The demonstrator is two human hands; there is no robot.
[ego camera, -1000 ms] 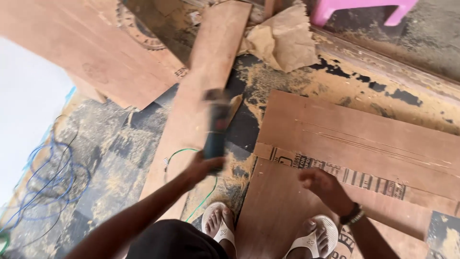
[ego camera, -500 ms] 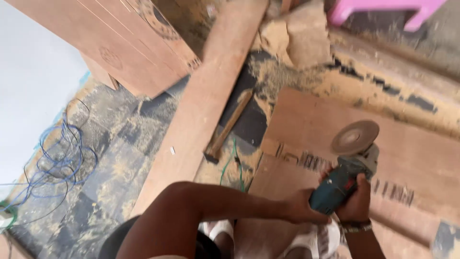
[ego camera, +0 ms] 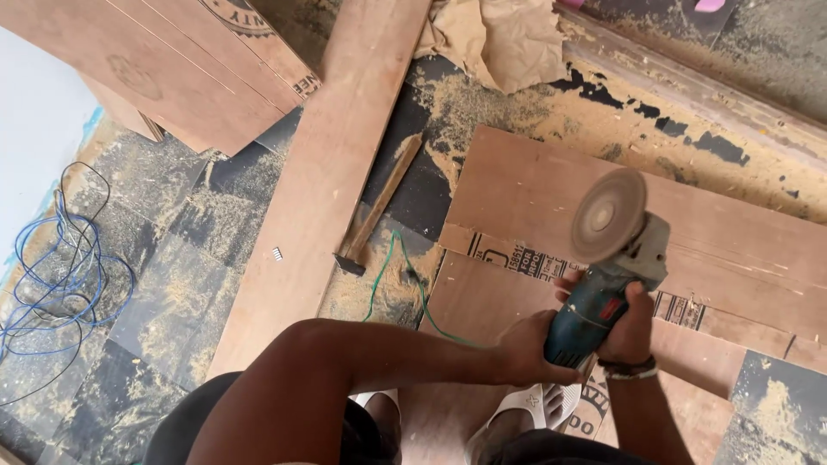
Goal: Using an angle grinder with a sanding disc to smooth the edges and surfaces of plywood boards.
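Here, at the far left of the frame, a loose tangle of blue and dark wires (ego camera: 52, 275) lies on the dusty dark floor (ego camera: 164, 301). In the upper left, a stack of large brown plywood sheets (ego camera: 172, 69) is leaning or lying, with a round stamp on top. Next to it, a long narrow brown wooden plank (ego camera: 327, 172) runs from the top centre down toward the lower left. Just right of this plank, a hammer with a wooden handle (ego camera: 379, 207) lies on the floor, its dark head at the lower end. A thin green cord (ego camera: 392, 275) curves near the hammer. At the top centre lies crumpled brown paper (ego camera: 500, 39), with sawdust around it.

In the lower centre, the left hand (ego camera: 525, 349) is closed around the rear of a blue-green angle grinder with a round disc (ego camera: 607, 267). The right hand (ego camera: 629, 323) is wrapped around the body of the tool from the other side, a dark band on its wrist. The grinder is held above a wide brown plywood board (ego camera: 689, 232) at the centre right, its disc pointing up. White sandals (ego camera: 525, 409) show below the hands.
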